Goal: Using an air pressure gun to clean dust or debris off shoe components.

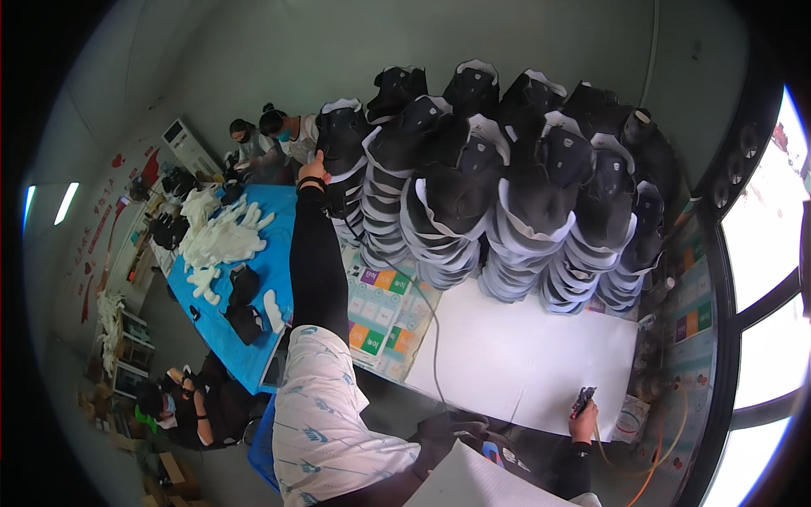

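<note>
Tall stacks of black shoe uppers [456, 203] with white linings stand across the far side of the table. My left arm is stretched far forward, and my left hand [313, 170] closes on the edge of a black shoe upper [341, 145] at the top of the leftmost stack. The fingers are partly hidden. Low on the right, my right hand [583, 424] is wrapped round a small black hand tool [583, 400] with a bit of red on it. The tool is held over the edge of a white sheet [524, 359]; its exact kind cannot be made out.
A blue table [269, 207] on the left bears white shoe-shaped pieces [221, 228] and dark pieces [243, 287]. A grey cable [434, 338] crosses the work table. An orange hose [657, 456] hangs at right. Two people [272, 139] work far left; another person [203, 406] sits lower left.
</note>
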`<state>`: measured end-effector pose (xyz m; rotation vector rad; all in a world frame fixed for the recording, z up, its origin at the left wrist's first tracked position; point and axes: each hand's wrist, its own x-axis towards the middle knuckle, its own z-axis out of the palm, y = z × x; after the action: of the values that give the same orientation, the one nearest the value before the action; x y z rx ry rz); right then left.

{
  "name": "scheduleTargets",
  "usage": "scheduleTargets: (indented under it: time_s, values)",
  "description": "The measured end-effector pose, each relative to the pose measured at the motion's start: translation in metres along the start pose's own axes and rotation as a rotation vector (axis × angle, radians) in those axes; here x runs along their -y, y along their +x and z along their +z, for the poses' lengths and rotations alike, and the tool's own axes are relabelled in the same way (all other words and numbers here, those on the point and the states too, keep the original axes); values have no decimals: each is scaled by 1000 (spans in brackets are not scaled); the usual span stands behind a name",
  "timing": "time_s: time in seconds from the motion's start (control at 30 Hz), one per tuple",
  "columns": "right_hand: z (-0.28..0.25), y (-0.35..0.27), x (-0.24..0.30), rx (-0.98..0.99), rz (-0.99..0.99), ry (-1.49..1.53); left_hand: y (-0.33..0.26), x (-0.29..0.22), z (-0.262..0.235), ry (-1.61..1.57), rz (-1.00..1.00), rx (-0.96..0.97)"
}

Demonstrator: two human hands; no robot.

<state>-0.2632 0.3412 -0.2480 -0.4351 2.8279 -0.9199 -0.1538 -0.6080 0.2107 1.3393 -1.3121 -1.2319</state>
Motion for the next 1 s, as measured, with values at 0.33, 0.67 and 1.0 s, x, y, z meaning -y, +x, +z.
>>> scheduleTargets:
  time_s: [0.33, 0.67, 1.0]
  values:
    - [-4, -30, 45, -75, 52, -147, 49, 61, 23, 224, -27, -11]
    - [4, -18, 54, -93, 13, -112, 40, 77, 29, -749, -312, 663]
    - [4, -25, 67, -91, 51, -139, 67, 78, 82, -1182, 348, 678]
